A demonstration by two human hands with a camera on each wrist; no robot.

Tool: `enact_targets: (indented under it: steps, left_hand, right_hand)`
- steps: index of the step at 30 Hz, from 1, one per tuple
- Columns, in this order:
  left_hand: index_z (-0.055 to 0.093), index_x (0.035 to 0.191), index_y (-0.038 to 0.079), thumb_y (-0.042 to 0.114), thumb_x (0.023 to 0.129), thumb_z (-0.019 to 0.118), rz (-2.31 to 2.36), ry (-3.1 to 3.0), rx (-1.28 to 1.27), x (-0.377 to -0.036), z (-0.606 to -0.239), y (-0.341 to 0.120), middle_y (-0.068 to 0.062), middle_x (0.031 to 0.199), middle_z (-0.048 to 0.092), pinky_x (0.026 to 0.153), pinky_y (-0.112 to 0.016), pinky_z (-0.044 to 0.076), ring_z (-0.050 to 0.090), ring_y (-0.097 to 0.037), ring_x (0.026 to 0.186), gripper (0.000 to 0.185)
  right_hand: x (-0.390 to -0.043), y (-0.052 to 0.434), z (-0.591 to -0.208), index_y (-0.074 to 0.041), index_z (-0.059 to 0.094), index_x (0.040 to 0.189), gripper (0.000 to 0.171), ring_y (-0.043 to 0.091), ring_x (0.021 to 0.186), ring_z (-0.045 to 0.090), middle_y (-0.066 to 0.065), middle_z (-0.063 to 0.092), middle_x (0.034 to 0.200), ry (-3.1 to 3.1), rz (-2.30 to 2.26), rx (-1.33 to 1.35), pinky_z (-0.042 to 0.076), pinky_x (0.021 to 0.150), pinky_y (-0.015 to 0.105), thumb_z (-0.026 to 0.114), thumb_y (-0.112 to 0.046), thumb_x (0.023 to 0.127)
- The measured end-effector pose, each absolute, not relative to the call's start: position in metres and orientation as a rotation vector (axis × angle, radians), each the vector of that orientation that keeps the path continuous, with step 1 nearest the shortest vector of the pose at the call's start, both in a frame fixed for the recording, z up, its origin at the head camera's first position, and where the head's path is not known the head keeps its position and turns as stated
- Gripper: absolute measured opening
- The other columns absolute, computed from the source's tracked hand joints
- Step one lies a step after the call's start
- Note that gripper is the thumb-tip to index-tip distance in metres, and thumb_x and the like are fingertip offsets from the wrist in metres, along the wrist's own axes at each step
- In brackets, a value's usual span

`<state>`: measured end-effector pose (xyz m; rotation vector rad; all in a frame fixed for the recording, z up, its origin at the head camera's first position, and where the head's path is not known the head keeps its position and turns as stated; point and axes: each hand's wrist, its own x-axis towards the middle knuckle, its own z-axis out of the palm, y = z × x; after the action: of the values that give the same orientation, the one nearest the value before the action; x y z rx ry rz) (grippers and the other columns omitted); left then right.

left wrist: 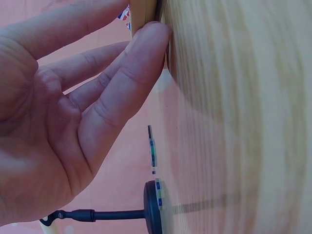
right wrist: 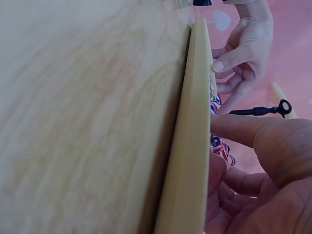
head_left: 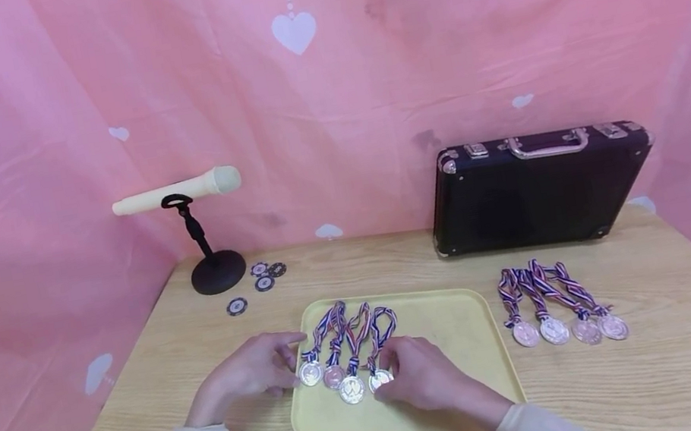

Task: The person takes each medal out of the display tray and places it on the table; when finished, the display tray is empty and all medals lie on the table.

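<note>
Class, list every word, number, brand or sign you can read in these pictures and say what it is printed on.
No readable text anywhere.
Medals on the tray: embossed faces, too small and blurred to read.
Medals on the table: the same, unreadable.
Poker chips: edge markings only, no legible number.
Case: no label visible.
Microphone: no brand visible.
Pink backdrop: white heart shapes only, no words.

We see a black hard-shell briefcase with metal handle standing at the back of the light wooden table. Just before it lie four ribboned medals; well left, a cream microphone on a black stand, with poker chips beside.
</note>
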<state>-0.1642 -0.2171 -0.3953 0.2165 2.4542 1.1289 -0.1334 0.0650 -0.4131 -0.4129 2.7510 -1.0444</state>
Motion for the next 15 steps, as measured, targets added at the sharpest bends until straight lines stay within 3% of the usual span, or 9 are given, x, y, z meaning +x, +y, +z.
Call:
enact_targets:
  steps: [5, 9, 15]
  left_hand:
    - [0.058, 0.151, 0.007, -0.004, 0.083, 0.081, 1.129, 2.449, 0.218, -0.165, -0.396, -0.216, -0.009, 0.104, 0.064, 0.066, -0.034, 0.063, 0.064, -0.020, 0.078, 0.073]
    - [0.057, 0.151, 0.006, -0.005, 0.083, 0.081, 1.124, 2.450, 0.228, -0.165, -0.395, -0.216, -0.009, 0.103, 0.063, 0.065, -0.034, 0.061, 0.063, -0.020, 0.075, 0.073]
    - [0.057, 0.152, 0.008, -0.004, 0.083, 0.081, 1.108, 2.457, 0.201, -0.164, -0.394, -0.216, -0.008, 0.104, 0.063, 0.066, -0.034, 0.062, 0.063, -0.020, 0.078, 0.073]
  right_hand:
    - [-0.132, 0.072, -0.413, -0.009, 0.065, 0.097, 0.038, 0.015, 0.071, 0.052, 0.000, 0.058, 0.080, 2.692, -1.152, -0.389, 0.043, 0.062, 0.025, 0.093, -0.012, 0.071]
    - [-0.133, 0.078, -0.412, -0.008, 0.062, 0.095, 0.035, 0.014, 0.062, 0.054, 0.003, 0.057, 0.079, 2.583, -1.279, -0.398, 0.048, 0.052, 0.023, 0.088, -0.001, 0.073]
    - [-0.133, 0.085, -0.413, -0.002, 0.063, 0.098, 0.028, 0.013, 0.048, 0.056, 0.005, 0.061, 0.072, 2.401, -1.416, -0.344, 0.057, 0.045, 0.032, 0.081, 0.007, 0.079]
